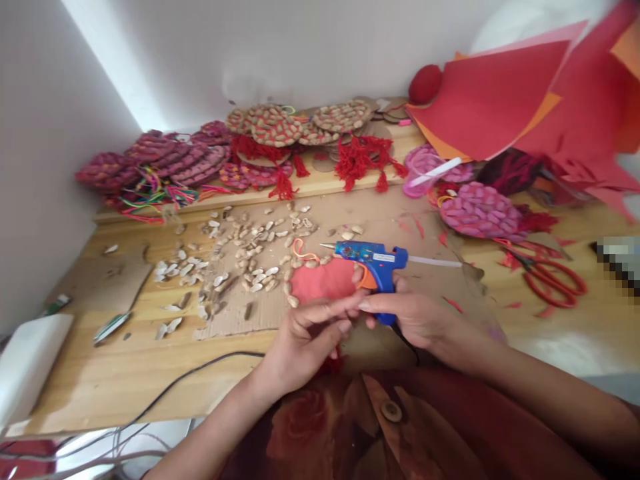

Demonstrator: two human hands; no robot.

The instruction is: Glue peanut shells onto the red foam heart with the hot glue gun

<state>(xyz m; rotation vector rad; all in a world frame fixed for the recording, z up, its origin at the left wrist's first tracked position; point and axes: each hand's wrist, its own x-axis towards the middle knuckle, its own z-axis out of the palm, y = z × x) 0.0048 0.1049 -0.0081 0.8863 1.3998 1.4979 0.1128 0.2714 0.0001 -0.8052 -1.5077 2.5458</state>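
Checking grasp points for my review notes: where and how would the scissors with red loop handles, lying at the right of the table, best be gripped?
Probably by the red loop handles, coming from the near right side, with the right hand once free of the blue plastic glue gun: the loops face that way, while the blades point away.

One glue gun [384, 265], one pair of scissors [531, 265]
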